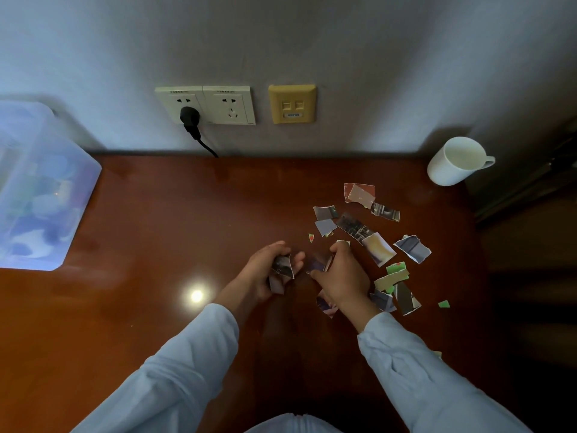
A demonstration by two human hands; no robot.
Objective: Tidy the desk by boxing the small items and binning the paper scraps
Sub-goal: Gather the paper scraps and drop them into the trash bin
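Several torn paper scraps (379, 246) lie scattered over the right half of the brown desk (162, 220). My left hand (265, 270) grips a small bunch of scraps (282, 270) in its curled fingers near the desk's middle. Just to its right, my right hand (340, 276) pinches another dark scrap (318, 264) off the desk, with more scraps showing under its wrist. A clear plastic box (40, 189) with small coloured items inside stands at the far left.
A white mug (457, 162) stands at the back right corner. Wall sockets (207, 104) with a black plug and cable sit behind the desk, beside a yellow data outlet (293, 104). The desk's right edge drops into dark space.
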